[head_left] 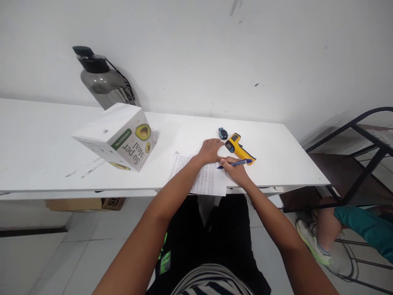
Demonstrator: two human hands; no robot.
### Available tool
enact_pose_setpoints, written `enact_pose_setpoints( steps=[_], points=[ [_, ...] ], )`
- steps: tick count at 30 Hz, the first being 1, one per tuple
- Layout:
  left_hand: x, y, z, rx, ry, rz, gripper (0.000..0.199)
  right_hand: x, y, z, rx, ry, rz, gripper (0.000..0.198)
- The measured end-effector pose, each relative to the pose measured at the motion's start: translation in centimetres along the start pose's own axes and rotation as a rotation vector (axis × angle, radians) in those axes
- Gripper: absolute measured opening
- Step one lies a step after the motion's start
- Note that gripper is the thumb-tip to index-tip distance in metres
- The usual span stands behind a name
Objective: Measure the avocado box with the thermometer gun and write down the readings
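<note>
A sheet of paper (211,180) with rows of handwriting lies on the white table, its near edge reaching the table's front edge. My left hand (211,150) rests on the upper part of the sheet, fingers stretched toward the right. In my right hand (236,170) is a blue pen (241,162), its tip low over the right part of the sheet; whether it touches I cannot tell. Just beyond my hands lies a yellow infrared thermometer (241,149) with a small screen. Behind it sits a small dark watch-like device (223,133).
A white Su-per Meal box (121,137) stands left on the white table (276,143), before a grey water bottle (104,78) near the wall. To the right is a dark metal-framed rack (346,164), with another person's leg (327,229) beside it. A cardboard box (76,204) shows below the table.
</note>
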State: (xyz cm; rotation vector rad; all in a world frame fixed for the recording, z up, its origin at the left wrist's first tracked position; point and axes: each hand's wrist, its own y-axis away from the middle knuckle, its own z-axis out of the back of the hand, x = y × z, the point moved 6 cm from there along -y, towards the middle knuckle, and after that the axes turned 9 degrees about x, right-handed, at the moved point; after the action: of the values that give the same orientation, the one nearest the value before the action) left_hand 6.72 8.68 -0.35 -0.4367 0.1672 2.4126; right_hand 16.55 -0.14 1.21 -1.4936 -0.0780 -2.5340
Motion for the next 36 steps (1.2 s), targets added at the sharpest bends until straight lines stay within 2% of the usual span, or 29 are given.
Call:
enact_pose_setpoints(
  steps=[19, 21, 24, 28, 31, 36],
  points=[
    [0.1, 0.1, 0.3, -0.004, 0.07, 0.021, 0.063, -0.5, 0.0, 0.4, -0.005, -0.065, 0.031, 0.033],
    [0.3, 0.1, 0.6, -0.011, 0.121, 0.03, 0.06, -0.5, 0.1, 0.7, -0.048, -0.079, 0.039, 0.035],
    [0.6, 0.1, 0.8, 0.008, 0.198, 0.034, 0.056, -1.1, 0.1, 1.4, -0.191, -0.142, 0.006, 0.043],
    [0.8, 0.3, 1.4, 0.041, 0.256, 0.038, 0.04, -2.9, -0.2, 1.8, -0.364, -0.397, -0.093, 0.061],
    [0.7, 0.7, 1.9, 0.091, 0.247, 0.009, 0.038, -3.3, -0.5, 1.7, -0.376, -0.498, -0.104, 0.071],
    [0.7, 0.9, 1.5, 0.179, 0.233, -0.034, 0.047, -3.6, -0.5, 1.6, -0.374, -0.496, -0.107, 0.078]
  ],
)
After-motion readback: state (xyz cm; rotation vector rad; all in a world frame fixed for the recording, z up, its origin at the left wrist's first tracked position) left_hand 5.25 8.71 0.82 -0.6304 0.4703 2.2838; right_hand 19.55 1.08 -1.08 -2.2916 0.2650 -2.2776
